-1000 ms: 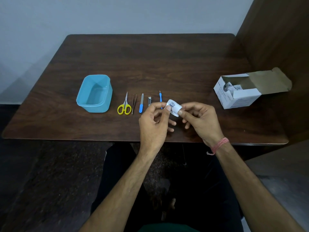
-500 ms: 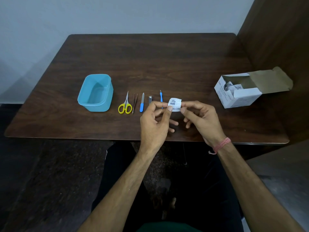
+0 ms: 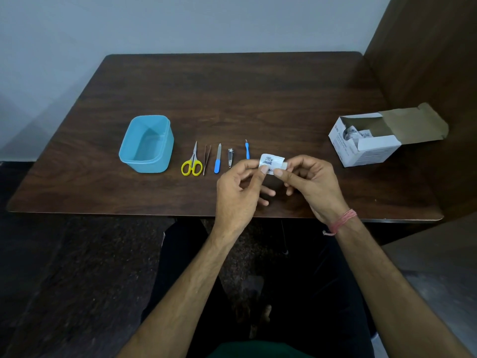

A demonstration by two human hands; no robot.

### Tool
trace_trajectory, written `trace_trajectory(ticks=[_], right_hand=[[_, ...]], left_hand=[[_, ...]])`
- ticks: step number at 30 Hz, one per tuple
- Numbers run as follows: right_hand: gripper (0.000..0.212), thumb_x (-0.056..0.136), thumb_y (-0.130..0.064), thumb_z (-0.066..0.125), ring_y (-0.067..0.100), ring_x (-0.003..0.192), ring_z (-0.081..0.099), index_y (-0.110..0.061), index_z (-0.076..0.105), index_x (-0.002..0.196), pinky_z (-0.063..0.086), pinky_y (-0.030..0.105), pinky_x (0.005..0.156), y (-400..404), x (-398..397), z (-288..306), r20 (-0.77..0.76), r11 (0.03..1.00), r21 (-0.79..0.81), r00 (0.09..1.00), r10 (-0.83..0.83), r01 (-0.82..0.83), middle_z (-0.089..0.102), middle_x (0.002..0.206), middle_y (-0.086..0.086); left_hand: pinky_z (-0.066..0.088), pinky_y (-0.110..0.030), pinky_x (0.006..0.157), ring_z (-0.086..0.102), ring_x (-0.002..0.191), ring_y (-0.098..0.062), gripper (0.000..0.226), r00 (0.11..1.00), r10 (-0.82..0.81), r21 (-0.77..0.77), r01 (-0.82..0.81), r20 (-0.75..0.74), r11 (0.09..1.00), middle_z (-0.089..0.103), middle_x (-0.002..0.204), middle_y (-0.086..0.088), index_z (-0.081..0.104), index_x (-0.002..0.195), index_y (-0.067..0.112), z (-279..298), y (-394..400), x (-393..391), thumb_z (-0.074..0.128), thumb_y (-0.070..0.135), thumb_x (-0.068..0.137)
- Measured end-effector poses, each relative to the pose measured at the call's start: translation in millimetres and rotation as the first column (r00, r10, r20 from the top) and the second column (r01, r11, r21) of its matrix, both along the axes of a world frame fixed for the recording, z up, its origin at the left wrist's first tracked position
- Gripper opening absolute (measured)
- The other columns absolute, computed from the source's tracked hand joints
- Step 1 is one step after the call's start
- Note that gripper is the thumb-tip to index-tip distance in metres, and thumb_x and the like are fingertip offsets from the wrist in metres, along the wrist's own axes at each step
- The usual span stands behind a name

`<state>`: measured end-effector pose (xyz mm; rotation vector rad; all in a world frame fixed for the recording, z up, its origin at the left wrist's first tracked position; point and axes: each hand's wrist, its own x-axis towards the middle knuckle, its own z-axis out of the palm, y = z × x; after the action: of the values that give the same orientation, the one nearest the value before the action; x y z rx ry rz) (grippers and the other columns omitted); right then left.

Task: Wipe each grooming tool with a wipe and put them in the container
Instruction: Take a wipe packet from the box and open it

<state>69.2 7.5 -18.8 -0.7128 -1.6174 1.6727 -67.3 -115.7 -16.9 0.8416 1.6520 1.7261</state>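
Observation:
A small white wipe packet (image 3: 271, 161) is pinched between my left hand (image 3: 238, 192) and my right hand (image 3: 313, 184), held just above the table's front half. Behind my left hand lies a row of tools: yellow-handled scissors (image 3: 192, 162), thin tweezers (image 3: 206, 160), a blue-handled nail file (image 3: 218, 160), a metal nail clipper (image 3: 230, 157) and a small blue-handled tool (image 3: 247, 150), partly hidden by my fingers. The light blue plastic container (image 3: 147, 144) stands open at the left end of the row, with nothing visible inside.
An open white cardboard box (image 3: 366, 146) with more wipe packets inside sits at the table's right side, flap folded back. The dark wooden table (image 3: 232, 94) meets a wooden panel on the right and a pale wall behind.
Both hands have turned the packet slightly and raised it a little; its right edge now shows between my right thumb and finger. The tools and container have not moved.

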Motion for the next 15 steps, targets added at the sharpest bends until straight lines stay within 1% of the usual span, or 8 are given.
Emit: trace_trajectory(ticks=[2,4,6,8,10,12,14,15], right_hand=[[0.015,0.083,-0.015,0.09,0.017,0.064,0.06,-0.015,0.075,0.085,0.054,0.026,0.054,0,0,0,-0.017,1.0,-0.014,1.0,-0.014,0.014,0.067,0.085,0.019],[0.017,0.084,-0.014,0.089,0.015,0.065,0.06,-0.008,0.073,0.088,0.054,0.026,0.054,0,0,0,-0.04,0.998,-0.037,0.998,-0.043,0.042,0.066,0.086,0.019],[0.017,0.087,-0.012,0.087,0.013,0.067,0.06,-0.006,0.072,0.091,0.053,0.025,0.055,-1,0,1,-0.064,0.996,-0.071,0.996,-0.06,0.055,0.066,0.087,0.017],[0.015,0.089,-0.012,0.085,0.013,0.068,0.06,-0.007,0.072,0.094,0.053,0.025,0.057,-1,1,3,-0.087,0.991,-0.117,0.993,-0.078,0.067,0.068,0.089,0.011],[0.014,0.091,-0.012,0.083,0.016,0.067,0.062,-0.009,0.07,0.095,0.055,0.027,0.058,-2,2,4,-0.118,0.981,-0.168,0.985,-0.122,0.102,0.072,0.093,0.008],[0.014,0.095,-0.006,0.081,0.018,0.063,0.066,-0.01,0.068,0.093,0.058,0.028,0.057,-2,1,6,-0.137,0.963,-0.201,0.968,-0.21,0.18,0.075,0.096,0.009],[0.021,0.096,-0.001,0.08,0.019,0.057,0.068,-0.012,0.063,0.09,0.058,0.029,0.053,3,1,9,-0.125,0.934,-0.2,0.938,-0.324,0.296,0.078,0.095,0.012],[0.023,0.096,0.0,0.081,0.019,0.054,0.068,-0.012,0.061,0.089,0.058,0.03,0.051,8,2,10,-0.112,0.916,-0.181,0.918,-0.38,0.357,0.078,0.094,0.015]], left_hand=[[0.065,-0.033,0.054,0.083,0.073,-0.028,0.009,1.0,0.02,0.004,-0.02,0.007,1.0,0.085,0.116,0.001,0.077,0.119,0.017,0,0,-1,0.073,0.021,0.111],[0.065,-0.035,0.053,0.08,0.071,-0.024,0.013,0.998,0.056,0.006,-0.056,0.019,0.998,0.083,0.117,-0.001,0.077,0.119,0.014,-2,1,-1,0.074,0.022,0.11],[0.064,-0.035,0.052,0.075,0.065,-0.02,0.013,0.991,0.129,0.007,-0.129,0.023,0.992,0.082,0.112,-0.007,0.078,0.117,0.014,-5,5,0,0.077,0.025,0.109],[0.061,-0.033,0.049,0.068,0.058,-0.017,0.015,0.979,0.201,-0.005,-0.201,0.017,0.979,0.081,0.104,-0.011,0.078,0.116,0.015,-5,9,2,0.08,0.027,0.107],[0.059,-0.031,0.047,0.064,0.054,-0.015,0.017,0.973,0.232,-0.028,-0.231,0.012,0.973,0.082,0.102,-0.005,0.078,0.118,0.016,-1,16,4,0.08,0.028,0.106],[0.059,-0.032,0.048,0.065,0.053,-0.015,0.012,0.969,0.246,-0.049,-0.247,-0.035,0.968,0.081,0.099,0.003,0.076,0.114,0.024,3,25,3,0.082,0.028,0.104],[0.064,-0.042,0.056,0.07,0.058,-0.017,0.013,0.958,0.266,-0.051,-0.273,-0.111,0.961,0.081,0.095,0.01,0.072,0.102,0.036,8,38,2,0.084,0.032,0.1],[0.066,-0.046,0.064,0.073,0.062,-0.017,0.014,0.948,0.272,-0.057,-0.284,-0.165,0.957,0.08,0.092,0.013,0.07,0.097,0.037,10,47,2,0.084,0.035,0.098]])
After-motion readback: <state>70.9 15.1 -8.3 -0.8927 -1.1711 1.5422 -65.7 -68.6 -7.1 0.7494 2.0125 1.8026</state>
